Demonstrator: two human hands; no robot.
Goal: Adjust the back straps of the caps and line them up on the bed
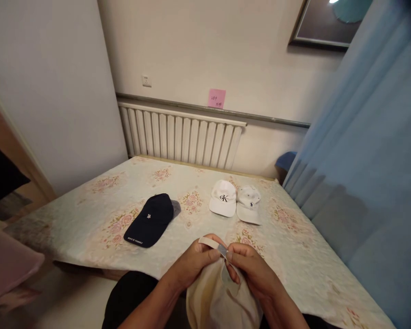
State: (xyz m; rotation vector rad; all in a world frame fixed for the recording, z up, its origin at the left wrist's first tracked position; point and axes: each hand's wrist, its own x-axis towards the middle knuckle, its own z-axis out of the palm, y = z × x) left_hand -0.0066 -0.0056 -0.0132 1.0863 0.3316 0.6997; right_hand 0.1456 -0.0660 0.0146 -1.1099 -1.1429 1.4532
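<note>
A cream cap [215, 299] hangs in front of me at the near edge of the bed. My left hand [193, 262] pinches its back strap [208, 242], whose loose end curls up to the left. My right hand [251, 269] pinches the strap's small metal buckle [223, 250] from the other side. Both hands are closed on the cap. On the bed lie a navy cap [150, 220], with a grey cap [176, 208] partly showing under it, a white cap with a black logo [223, 198] and a pale cap [248, 204] touching it.
The bed has a floral cover [99, 214] and stands against a white radiator [181, 135]. A pink note [217, 98] sticks to the wall above. A blue curtain [366, 173] hangs close on the right. A pink cushion [8, 265] lies at the left.
</note>
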